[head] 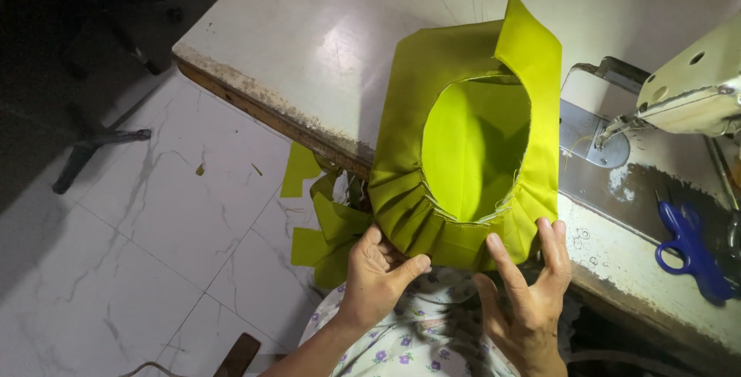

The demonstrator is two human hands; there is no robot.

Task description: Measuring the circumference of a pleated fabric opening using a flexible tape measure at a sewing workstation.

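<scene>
A yellow-green fabric piece [463,153] lies on the near part of a worn white sewing table [324,45], its lower edge hanging over the table's front toward the person. The piece forms a ring around a large oval opening, with a lighter layer of the same colour showing through the hole. Along the lower left the cloth is gathered into close pleats, and a raw stitched seam runs round the opening's rim. At the top right a flap of the fabric stands up, folded at an angle.

The left hand [378,273] pinches the pleated lower edge, thumb on top and fingers curled beneath, closed on the cloth. The right hand [529,292] holds the lower right edge, with the fingers spread up over the fabric and the thumb pressed against it from the left.

Just right of the piece sits the sewing machine [695,91], its cream head over a metal plate that the fabric's right edge touches or overlaps. Blue-handled scissors [691,250] lie on the dark patch of the table further right, well apart from the hands. Scraps of the same green cloth [316,207] hang and lie below the table's front edge, left of the left hand, above a white tiled floor [154,230].
</scene>
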